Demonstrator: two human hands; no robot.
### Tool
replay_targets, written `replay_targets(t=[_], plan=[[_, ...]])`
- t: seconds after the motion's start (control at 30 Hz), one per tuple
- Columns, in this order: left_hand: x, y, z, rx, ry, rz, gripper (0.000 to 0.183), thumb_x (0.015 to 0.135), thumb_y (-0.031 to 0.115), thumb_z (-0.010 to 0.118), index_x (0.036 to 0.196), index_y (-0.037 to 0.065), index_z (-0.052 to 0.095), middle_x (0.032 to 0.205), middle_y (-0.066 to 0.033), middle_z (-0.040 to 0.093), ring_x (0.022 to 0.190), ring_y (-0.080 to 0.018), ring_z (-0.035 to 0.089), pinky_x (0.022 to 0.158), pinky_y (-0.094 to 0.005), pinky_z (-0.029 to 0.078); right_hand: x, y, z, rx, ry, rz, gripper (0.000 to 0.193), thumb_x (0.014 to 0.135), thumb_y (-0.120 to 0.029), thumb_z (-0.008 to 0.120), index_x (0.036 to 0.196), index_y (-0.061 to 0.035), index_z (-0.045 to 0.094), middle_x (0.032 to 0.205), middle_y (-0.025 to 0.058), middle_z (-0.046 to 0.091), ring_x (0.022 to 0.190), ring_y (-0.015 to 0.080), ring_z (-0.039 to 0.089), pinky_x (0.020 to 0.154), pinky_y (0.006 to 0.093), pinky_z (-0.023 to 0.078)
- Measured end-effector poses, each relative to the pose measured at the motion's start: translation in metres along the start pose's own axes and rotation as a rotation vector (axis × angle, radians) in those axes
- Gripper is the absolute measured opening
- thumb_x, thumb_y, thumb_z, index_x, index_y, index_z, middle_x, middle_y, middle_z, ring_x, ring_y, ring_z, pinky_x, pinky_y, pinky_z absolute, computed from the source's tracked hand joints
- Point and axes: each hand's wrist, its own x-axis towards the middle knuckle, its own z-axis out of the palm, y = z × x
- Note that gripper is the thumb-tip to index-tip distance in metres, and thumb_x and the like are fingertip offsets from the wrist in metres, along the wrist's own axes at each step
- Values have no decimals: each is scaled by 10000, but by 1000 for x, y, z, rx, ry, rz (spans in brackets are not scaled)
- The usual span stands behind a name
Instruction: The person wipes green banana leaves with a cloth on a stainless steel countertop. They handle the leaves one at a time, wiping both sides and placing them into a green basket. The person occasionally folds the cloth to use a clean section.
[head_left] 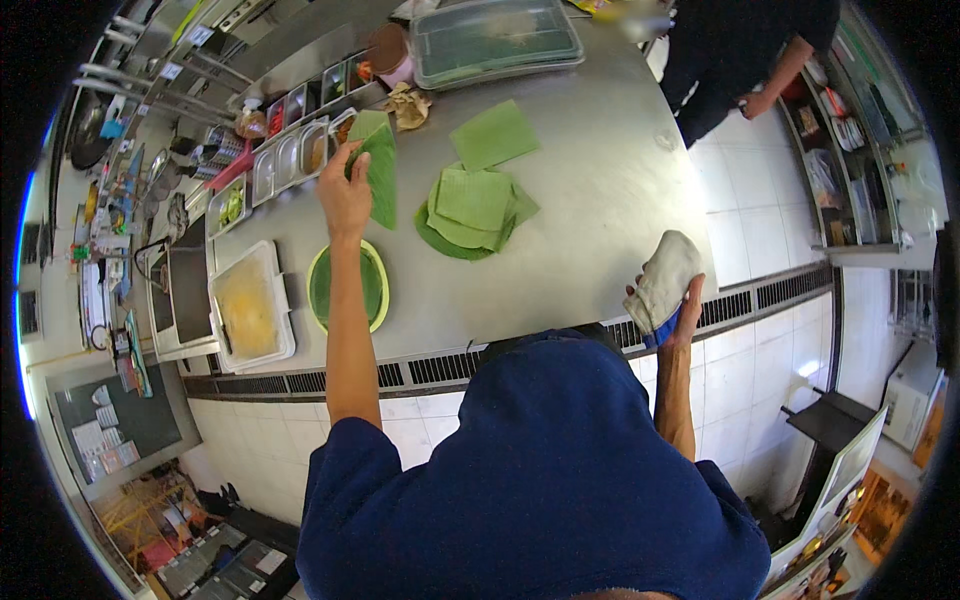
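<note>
Near the back left of the steel table, my left hand (345,195) reaches out, closed, with thumb and fingers pinching the edge of a green leaf piece (382,190). To its right lies a stack of cut leaf pieces (475,205), with another flat leaf square (497,134) just behind. Under my left forearm stands a round container with a yellow-green rim (384,312) and green contents, partly hidden by the arm. At the table's right front edge, my right hand (688,312) grips a bunched off-white cloth (668,266) with a blue border.
Metal food pans (288,158) line the table's back left, beside a crumpled brown paper (407,106). A white tray of yellow food (248,305) sits at left. A lidded clear tub (497,45) stands at the back. Another person in black (735,60) stands beyond the table's right edge.
</note>
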Motion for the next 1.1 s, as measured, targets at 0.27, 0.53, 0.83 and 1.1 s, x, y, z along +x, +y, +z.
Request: replay_targets(t=[0.27, 0.53, 0.83, 1.1], plan=[[-101, 116, 119, -1456, -571, -924, 216, 939, 96, 705, 1141, 49, 648, 1063, -56, 715, 938, -151, 659, 843, -312, 548, 5, -43, -37, 26, 184, -223, 699, 1003, -552, 500, 1407, 18, 463, 1226, 235, 643, 1066, 367, 667, 925, 527, 562], [-173, 102, 223, -353, -777, -501, 385, 893, 156, 748, 1242, 79, 607, 1143, -153, 677, 1034, -283, 633, 876, -406, 499, -8, -75, -49, -133, 296, -355, 620, 1006, -504, 541, 1381, -12, 494, 1220, 166, 655, 1059, 309, 671, 898, 472, 579], [-271, 154, 183, 104, -836, 294, 605, 889, 390, 685, 1431, 173, 526, 1558, -213, 349, 1435, -400, 324, 1065, -737, 228, 19, -57, -26, -472, 500, -259, 481, 1025, -384, 581, 1421, -127, 490, 1271, 86, 613, 1107, 209, 623, 940, 381, 538], [-298, 130, 190, -61, -716, 482, 519, 936, 415, 615, 1405, 196, 568, 1558, -210, 351, 1469, -391, 280, 1130, -736, 162, 62, -19, 26, -1976, 214, -698, 569, 805, -261, 816, 1333, -191, 616, 1199, 163, 554, 1084, 335, 575, 924, 419, 494]])
